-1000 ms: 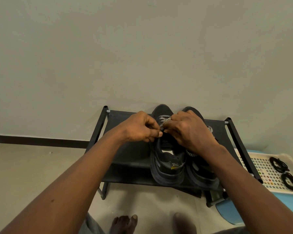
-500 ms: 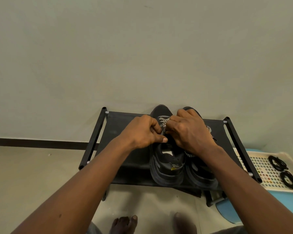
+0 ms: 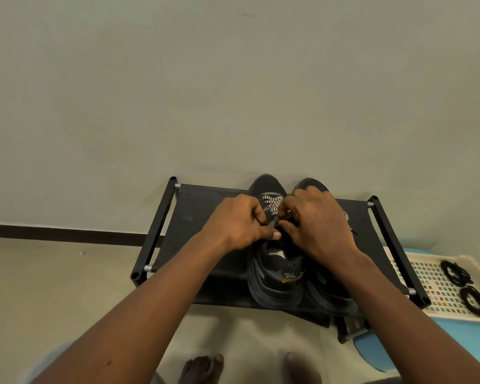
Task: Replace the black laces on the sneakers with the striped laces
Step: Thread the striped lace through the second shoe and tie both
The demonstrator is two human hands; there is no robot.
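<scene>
— Where are the sneakers (image 3: 275, 278)?
— On the black rack (image 3: 205, 206) by the wall.
— The hands?
— The left hand (image 3: 239, 223) and right hand (image 3: 319, 225) both pinch the striped lace (image 3: 272, 203) on the left one; black laces (image 3: 455, 274) lie in the tray (image 3: 427, 284).

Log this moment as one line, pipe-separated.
step: threading striped lace | left hand: grips sneaker on shoe rack | right hand: pinches lace | black laces: coiled on tray
</scene>
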